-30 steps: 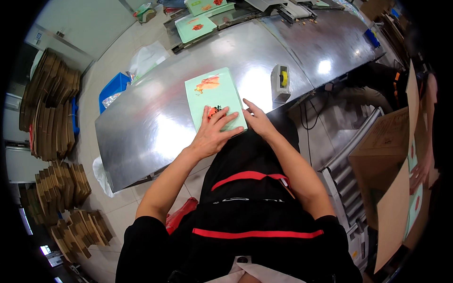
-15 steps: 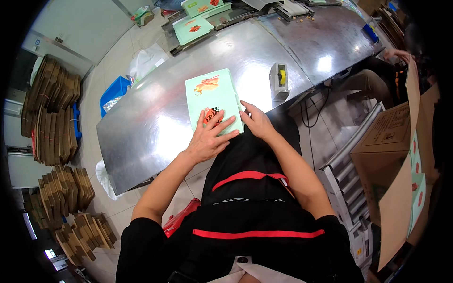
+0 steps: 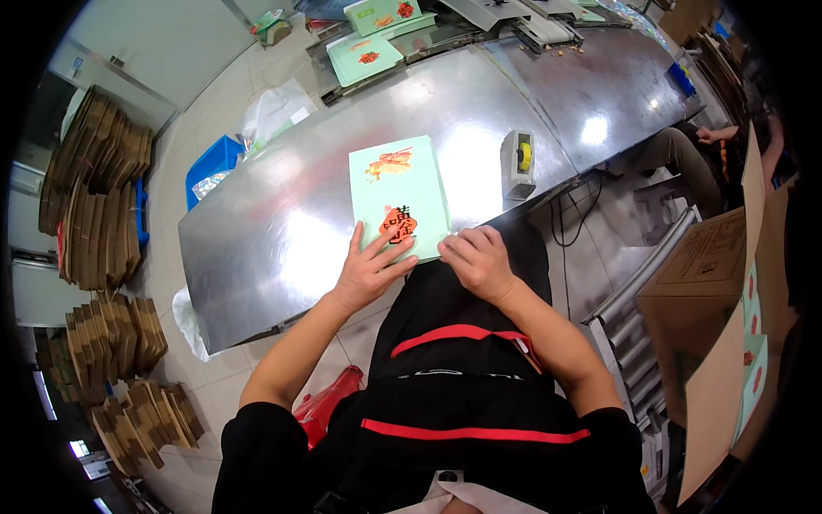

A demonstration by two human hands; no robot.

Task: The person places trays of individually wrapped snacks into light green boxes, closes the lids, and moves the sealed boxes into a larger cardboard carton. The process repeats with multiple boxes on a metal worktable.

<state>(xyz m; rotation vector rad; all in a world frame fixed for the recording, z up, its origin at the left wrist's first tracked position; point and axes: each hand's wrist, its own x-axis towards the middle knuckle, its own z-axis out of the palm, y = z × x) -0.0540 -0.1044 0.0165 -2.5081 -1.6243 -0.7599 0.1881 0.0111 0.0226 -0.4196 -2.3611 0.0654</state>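
Observation:
A flat, pale green printed box [image 3: 411, 190] lies on the metal table at its near edge, with a food picture at the top and a red emblem lower down. My left hand [image 3: 370, 272] rests on its lower left part, fingers spread over the printed face. At the lower right corner, my right hand [image 3: 481, 264] has its fingers bent and pinched against the box's edge. A grey tape dispenser [image 3: 518, 167] with a yellow roll stands to the right of the box.
More green boxes [image 3: 364, 60] lie on the machine behind the metal table [image 3: 257, 231]. At right, an open carton [image 3: 689, 300] holding green boxes stands by a roller conveyor [image 3: 634, 343]; another person [image 3: 719, 141] sits beyond. Folded cardboard stacks [image 3: 103, 206] and a blue bin [image 3: 212, 167] are at left.
My right hand has slid from the box's right side down to its lower right corner, fingers now bent. My left hand has shifted toward the lower left, uncovering more of the emblem.

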